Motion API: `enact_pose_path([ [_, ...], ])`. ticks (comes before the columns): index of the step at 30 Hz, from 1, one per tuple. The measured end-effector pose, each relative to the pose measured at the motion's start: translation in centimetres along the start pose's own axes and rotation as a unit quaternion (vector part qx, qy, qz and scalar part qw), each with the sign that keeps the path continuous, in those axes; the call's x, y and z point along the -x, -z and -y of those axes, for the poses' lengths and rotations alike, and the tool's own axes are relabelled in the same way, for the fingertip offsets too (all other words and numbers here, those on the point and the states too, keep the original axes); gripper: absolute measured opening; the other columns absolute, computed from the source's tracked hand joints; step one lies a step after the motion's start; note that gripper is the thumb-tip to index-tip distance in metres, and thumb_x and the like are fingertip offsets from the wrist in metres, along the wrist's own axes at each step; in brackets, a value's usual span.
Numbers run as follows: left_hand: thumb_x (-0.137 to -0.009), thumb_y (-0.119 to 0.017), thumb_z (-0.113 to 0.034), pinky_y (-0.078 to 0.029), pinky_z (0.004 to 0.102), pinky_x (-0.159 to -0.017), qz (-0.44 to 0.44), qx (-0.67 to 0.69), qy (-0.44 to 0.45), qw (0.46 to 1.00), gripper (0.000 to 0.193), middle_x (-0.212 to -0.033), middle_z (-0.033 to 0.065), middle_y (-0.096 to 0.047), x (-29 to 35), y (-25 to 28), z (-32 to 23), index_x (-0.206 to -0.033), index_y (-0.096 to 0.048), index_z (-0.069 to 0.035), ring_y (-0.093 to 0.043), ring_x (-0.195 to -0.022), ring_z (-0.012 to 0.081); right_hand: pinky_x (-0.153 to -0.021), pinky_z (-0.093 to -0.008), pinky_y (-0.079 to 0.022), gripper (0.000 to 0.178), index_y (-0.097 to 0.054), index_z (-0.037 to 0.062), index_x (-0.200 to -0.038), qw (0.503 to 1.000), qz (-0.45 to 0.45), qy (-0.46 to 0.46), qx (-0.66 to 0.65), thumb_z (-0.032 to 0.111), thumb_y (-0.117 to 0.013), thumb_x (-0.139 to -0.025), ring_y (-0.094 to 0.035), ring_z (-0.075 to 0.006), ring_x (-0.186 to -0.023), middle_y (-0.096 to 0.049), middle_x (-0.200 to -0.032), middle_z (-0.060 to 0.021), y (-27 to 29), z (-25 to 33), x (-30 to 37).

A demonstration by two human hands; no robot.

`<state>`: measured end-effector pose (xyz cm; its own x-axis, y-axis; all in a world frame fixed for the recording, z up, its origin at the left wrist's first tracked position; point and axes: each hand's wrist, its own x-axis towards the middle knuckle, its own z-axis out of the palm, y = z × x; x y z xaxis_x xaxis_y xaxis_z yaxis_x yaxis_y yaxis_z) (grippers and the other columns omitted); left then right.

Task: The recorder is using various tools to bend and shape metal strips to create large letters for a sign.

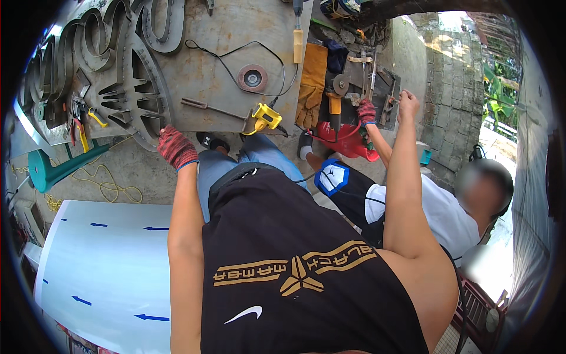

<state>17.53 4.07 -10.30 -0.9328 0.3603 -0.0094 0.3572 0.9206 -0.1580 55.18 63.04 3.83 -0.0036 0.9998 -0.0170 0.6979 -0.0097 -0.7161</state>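
Observation:
My left hand (177,147), in a red and black knit glove, is at the table's near edge. Its fingers curl at the rim of a large curved sheet-metal outline (166,97), which has pointed metal shapes inside. My bare right hand (408,106) reaches out to the right with its fingers closed; what they hold, if anything, I cannot make out. Beside it, a co-worker's red-gloved hand (367,111) works at a dark metal plate (389,88). An angle grinder (335,105) with a yellow body stands left of that hand.
On the steel table (206,71) lie a flap disc (252,78), a yellow corded device (266,117), a metal rod (209,108) and pliers (78,121). Leather gloves (311,88) hang at its right edge. A white panel (112,259) is at lower left, a red container (345,141) by the co-worker.

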Motion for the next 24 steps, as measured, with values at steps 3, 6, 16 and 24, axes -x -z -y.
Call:
enact_pose_path([
  [3, -0.089, -0.052, -0.016, -0.050, 0.0437, -0.087, 0.018, -0.020, -0.005, 1.000, 0.028, -0.122, 0.0174, -0.064, -0.1, -1.5, -0.5, -0.116, -0.056, -0.009, -0.065, -0.107, 0.0303, -0.074, -0.0322, -0.054, 0.029, -0.071, -0.0003, -0.105, 0.989, 0.003, 0.032, 0.142, 0.021, -0.066, -0.086, -0.068, -0.0194, -0.079, -0.072, -0.089, -0.0109, 0.6, -4.4, -1.9],
  [6, -0.090, -0.051, -0.017, -0.050, 0.0434, -0.089, 0.021, -0.042, 0.016, 0.999, 0.030, -0.126, 0.0187, -0.063, 0.7, -1.8, 1.0, -0.118, -0.056, -0.008, -0.064, -0.111, 0.0307, -0.090, -0.0399, -0.052, 0.042, -0.070, 0.0011, -0.110, 0.967, 0.037, 0.043, 0.249, 0.034, -0.070, -0.084, -0.069, -0.0310, -0.098, -0.072, -0.101, -0.0153, -1.9, -4.2, -1.5],
  [16, -0.092, -0.049, -0.013, -0.051, 0.0447, -0.084, -0.030, -0.020, -0.011, 0.999, 0.022, -0.114, 0.0207, -0.066, -0.1, -2.8, 0.2, -0.109, -0.059, -0.006, -0.065, -0.100, 0.0344, -0.104, -0.0403, -0.043, 0.084, -0.051, -0.0033, -0.135, 0.965, 0.117, 0.082, 0.221, 0.051, -0.078, -0.077, -0.057, -0.0345, -0.122, -0.058, -0.133, -0.0230, -2.6, -7.9, -3.7],
  [24, -0.087, -0.053, -0.012, -0.051, 0.0437, -0.080, 0.000, 0.030, 0.017, 0.999, 0.021, -0.109, 0.0169, -0.066, -0.2, -1.0, -0.1, -0.106, -0.059, -0.007, -0.065, -0.097, 0.0323, -0.074, -0.0393, -0.051, 0.030, -0.064, -0.0041, -0.098, 0.976, 0.104, 0.111, 0.154, 0.024, -0.068, -0.090, -0.069, -0.0265, -0.080, -0.072, -0.087, -0.0149, -2.9, -5.3, -1.1],
])
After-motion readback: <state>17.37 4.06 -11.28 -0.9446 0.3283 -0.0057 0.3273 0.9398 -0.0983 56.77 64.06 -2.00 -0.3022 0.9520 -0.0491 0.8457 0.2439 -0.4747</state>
